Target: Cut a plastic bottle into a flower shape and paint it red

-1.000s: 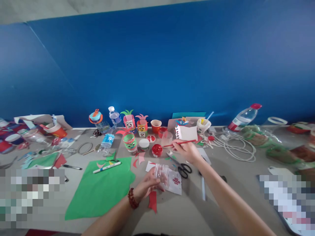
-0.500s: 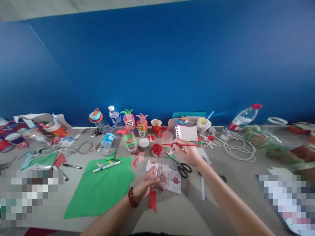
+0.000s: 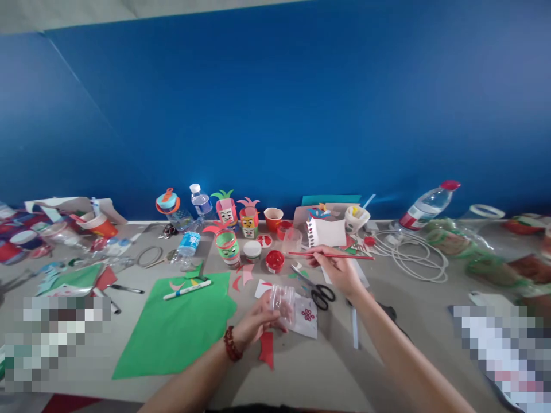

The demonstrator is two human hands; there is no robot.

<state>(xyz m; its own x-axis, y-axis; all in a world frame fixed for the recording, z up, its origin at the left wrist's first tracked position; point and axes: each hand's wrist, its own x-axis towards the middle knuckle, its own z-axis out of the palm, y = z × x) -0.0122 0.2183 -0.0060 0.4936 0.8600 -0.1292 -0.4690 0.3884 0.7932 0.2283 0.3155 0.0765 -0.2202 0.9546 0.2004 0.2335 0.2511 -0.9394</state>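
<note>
My left hand (image 3: 260, 317) is closed around a clear plastic cup (image 3: 283, 304), held over a white paper with a red flower pattern (image 3: 307, 315). In my right hand (image 3: 333, 269) is a thin red paintbrush (image 3: 344, 256), held nearly level with its tip pointing left. The tip is close to the rim of an open jar of red paint (image 3: 274, 261); whether it touches cannot be made out. A white lid (image 3: 252, 250) lies left of the jar. Black-handled scissors (image 3: 322, 295) rest between my hands.
A green sheet (image 3: 172, 332) with a marker (image 3: 187, 290) on it lies at left. Behind the jar stand decorated cups (image 3: 248, 222) and an orange cup (image 3: 272, 219). A coiled white cable (image 3: 415, 255) and a tilted bottle (image 3: 428, 206) are at right.
My right hand and the paintbrush have moved slightly right, drawing the tip from over the paint toward the jar's right edge. My left hand holds the cup in nearly the same place.
</note>
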